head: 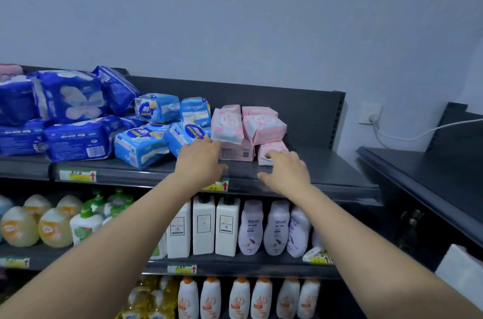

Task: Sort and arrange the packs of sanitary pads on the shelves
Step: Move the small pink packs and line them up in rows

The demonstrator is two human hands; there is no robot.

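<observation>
- Dark-blue packs (70,99), white wing motif.
- Light-blue packs (141,146), white-and-yellow print.
- Pale-pink packs (264,128), faint floral pattern.
- Charcoal shelf (326,169); yellow price tags (77,175), red arrows.
- White bottles (203,224), lilac bottles (277,227).

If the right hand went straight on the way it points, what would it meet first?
Probably the lowest pale pink soft pack at the pink stack's right end; the right hand looks very close to it, though depth is unclear.
</observation>
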